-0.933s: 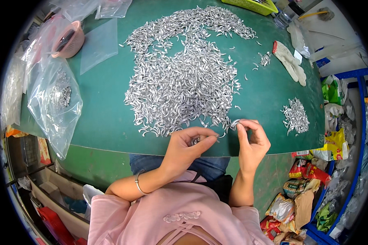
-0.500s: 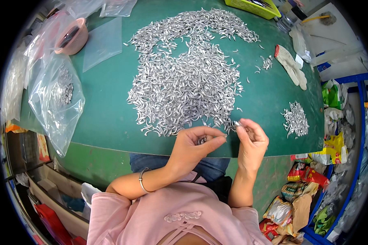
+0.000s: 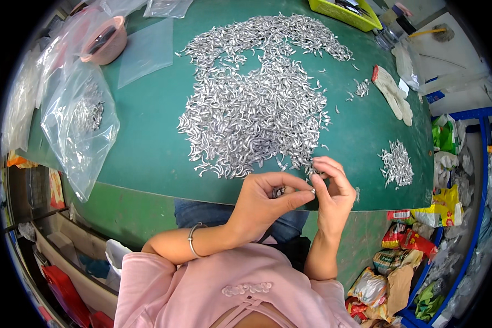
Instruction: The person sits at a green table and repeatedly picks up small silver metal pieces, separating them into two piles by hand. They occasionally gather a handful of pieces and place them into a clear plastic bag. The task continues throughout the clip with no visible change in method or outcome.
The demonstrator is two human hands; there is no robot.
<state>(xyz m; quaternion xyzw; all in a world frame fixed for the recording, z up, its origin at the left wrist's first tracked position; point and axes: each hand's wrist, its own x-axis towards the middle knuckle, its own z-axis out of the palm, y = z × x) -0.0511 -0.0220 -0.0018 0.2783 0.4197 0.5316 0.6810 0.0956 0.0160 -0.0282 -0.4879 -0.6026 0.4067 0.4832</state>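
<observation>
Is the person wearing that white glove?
No, the white glove lies on the table; the left hand and right hand are bare.

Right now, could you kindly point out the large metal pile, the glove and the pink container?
Large metal pile (image 3: 254, 104): head view, on its middle.
Glove (image 3: 391, 94): head view, on its pale body.
Pink container (image 3: 113, 48): head view, on its outer wall.
</observation>
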